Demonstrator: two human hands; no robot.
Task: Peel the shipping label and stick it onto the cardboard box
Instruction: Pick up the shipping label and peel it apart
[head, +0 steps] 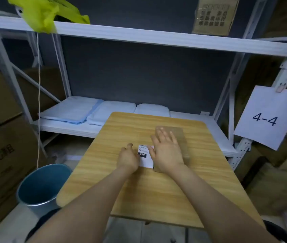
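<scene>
Hands were both over the wooden surface (114, 181). Right hand (165, 151) lay flat, fingers spread wide, palm down on top of the cardboard box (181, 137), which sat right of centre on the surface. Left hand (128, 158) was loosely curled with fingers at the left edge of the shipping label (145, 157); whether it gripped the label could not be told. Label lay white, print side up, against the box's left side, between the two hands. Blue bin (41, 186) stood on the floor, left of the surface.
</scene>
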